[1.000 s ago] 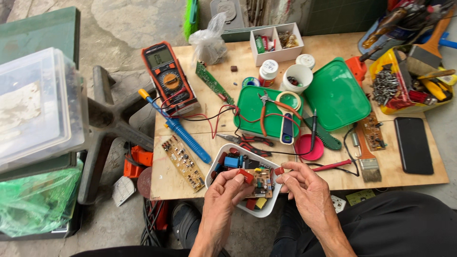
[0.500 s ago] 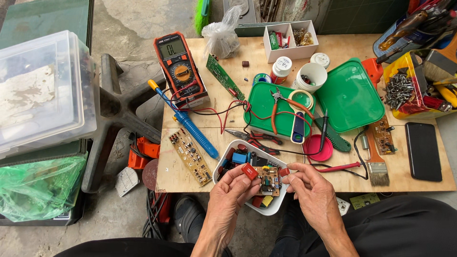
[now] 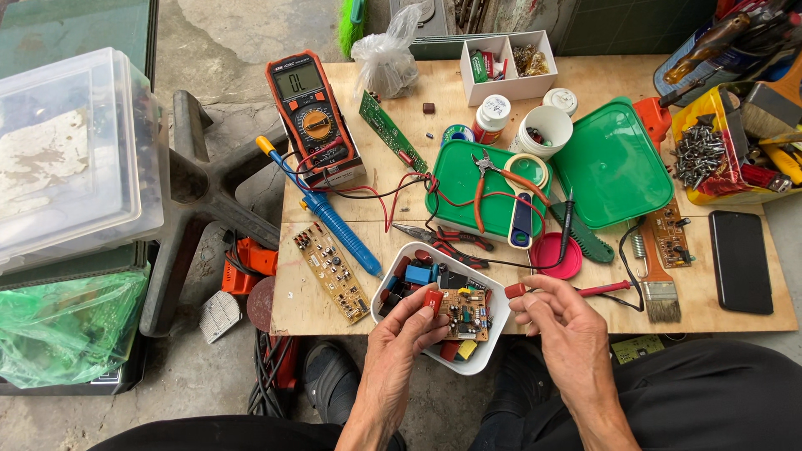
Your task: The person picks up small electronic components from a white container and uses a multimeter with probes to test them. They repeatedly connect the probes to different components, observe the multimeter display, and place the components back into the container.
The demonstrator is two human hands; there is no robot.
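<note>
So the left hand [image 3: 407, 334] is pinched shut on a small circuit board [image 3: 465, 314] with a red capacitor [image 3: 433, 300] at its corner, held right over the white tray [image 3: 391, 277] of loose parts. The right hand [image 3: 561, 321] is closed around the red probe [image 3: 576, 291], its tip just beside the board, not clearly touching. The multimeter [image 3: 311, 117] is on and wired up, so setup looks done and the actual testing barely started. The black probe [image 3: 567, 219] lies unused. Can't make out the board's solder side.
</note>
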